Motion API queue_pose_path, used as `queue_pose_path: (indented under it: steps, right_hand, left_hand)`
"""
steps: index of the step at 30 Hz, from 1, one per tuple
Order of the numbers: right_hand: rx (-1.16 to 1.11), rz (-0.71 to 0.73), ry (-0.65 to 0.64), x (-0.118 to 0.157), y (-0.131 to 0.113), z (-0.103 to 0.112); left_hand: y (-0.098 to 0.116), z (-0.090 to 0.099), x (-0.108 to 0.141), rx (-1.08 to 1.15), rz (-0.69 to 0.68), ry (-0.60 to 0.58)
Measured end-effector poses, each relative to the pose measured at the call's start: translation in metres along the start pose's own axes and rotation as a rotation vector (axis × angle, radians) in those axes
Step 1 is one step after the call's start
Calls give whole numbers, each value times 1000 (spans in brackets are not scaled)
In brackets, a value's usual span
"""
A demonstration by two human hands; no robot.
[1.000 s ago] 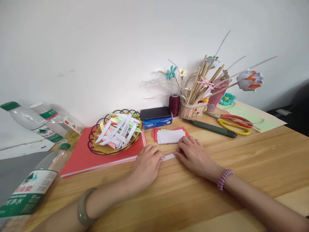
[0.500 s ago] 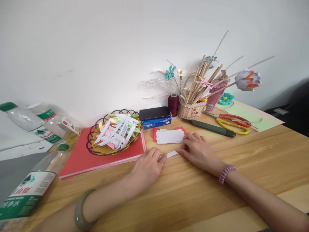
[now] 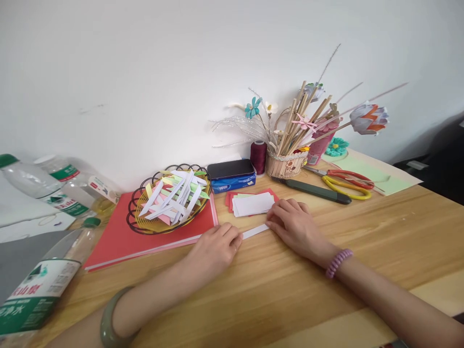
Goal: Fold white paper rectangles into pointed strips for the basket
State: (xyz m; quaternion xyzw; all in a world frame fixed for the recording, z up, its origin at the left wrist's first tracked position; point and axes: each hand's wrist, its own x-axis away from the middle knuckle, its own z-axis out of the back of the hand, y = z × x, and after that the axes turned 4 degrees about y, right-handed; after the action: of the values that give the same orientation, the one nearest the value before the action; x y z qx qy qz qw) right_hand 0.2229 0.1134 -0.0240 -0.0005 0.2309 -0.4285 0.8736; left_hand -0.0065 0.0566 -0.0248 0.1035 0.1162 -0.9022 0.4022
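A narrow white paper strip [image 3: 255, 231] lies between my two hands, low over the wooden table. My left hand [image 3: 216, 245] has its fingers closed on the strip's left end. On the other end, my right hand [image 3: 294, 225] pinches with thumb and fingers. Just behind the right hand sits a stack of cut paper pieces [image 3: 252, 205], white on top with green and red beneath. To the left, a yellow basket with a black looped rim [image 3: 135, 221] holds many folded paper strips [image 3: 177, 195] in white, green, yellow and pink.
Red paper sheets [image 3: 108, 241] lie under the basket. Plastic bottles [image 3: 47, 280] crowd the left side. Behind stand a phone [image 3: 231, 168] on a blue tissue pack [image 3: 234, 184], a thread spool [image 3: 258, 157] and a flower basket [image 3: 284, 165]. A green-handled cutter [image 3: 315, 190] and scissors [image 3: 348, 183] lie right.
My left hand has slid a little left along the strip, so more of the white paper shows between the hands. The right hand keeps its pinch.
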Motion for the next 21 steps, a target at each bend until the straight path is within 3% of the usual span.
queue_pose_path:
  steps: [6, 11, 21]
  right_hand:
    - [-74, 385, -154, 18, -37, 4]
    - [-63, 383, -274, 24, -44, 3]
    - [88, 326, -180, 33, 2, 13]
  left_hand:
    - [0, 0, -1, 19, 43, -1]
    - [2, -3, 4, 11, 31, 5]
    - [3, -1, 2, 15, 66, 9]
